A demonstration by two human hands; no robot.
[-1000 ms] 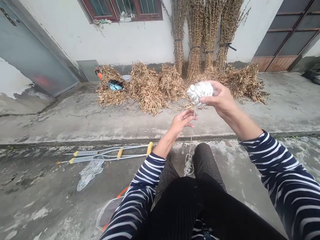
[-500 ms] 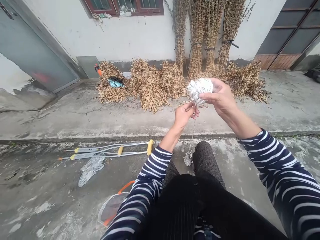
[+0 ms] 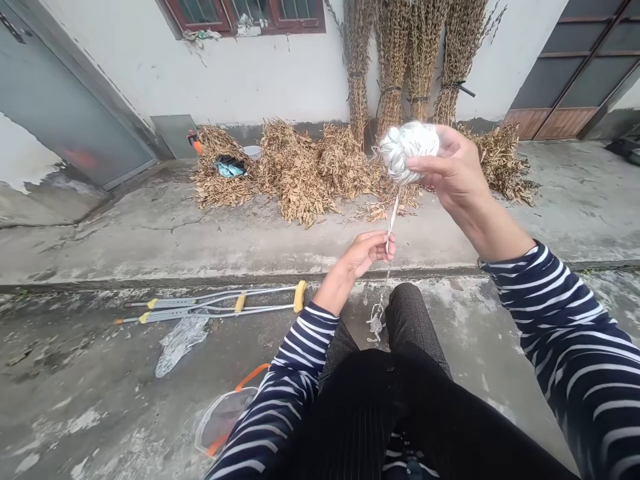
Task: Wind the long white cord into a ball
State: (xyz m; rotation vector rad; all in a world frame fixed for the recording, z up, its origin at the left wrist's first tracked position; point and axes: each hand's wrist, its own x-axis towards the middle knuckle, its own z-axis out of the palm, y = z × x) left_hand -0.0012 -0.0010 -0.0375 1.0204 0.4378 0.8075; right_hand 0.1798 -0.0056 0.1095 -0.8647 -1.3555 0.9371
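My right hand (image 3: 457, 167) grips a ball of white cord (image 3: 411, 148) flecked with dark marks, raised in front of the dry plants. From its underside a white strand (image 3: 393, 215) runs down to my left hand (image 3: 369, 253), which pinches it between thumb and fingers. Below that pinch the cord carries on down to a loose tangle of cord (image 3: 375, 323) on the ground between my legs.
Two crutches (image 3: 220, 303) lie at left beside a crumpled clear plastic bag (image 3: 181, 341). An orange-handled clear bag (image 3: 225, 417) sits nearer me. Along the step (image 3: 150, 247), heaps of dry plants (image 3: 300, 173) lie below bundled stalks (image 3: 390, 80) leaning on the wall.
My right hand has lifted the ball upward and my left hand has moved down, so a longer strand stretches between them. The tangle on the ground has loosened and shifted slightly.
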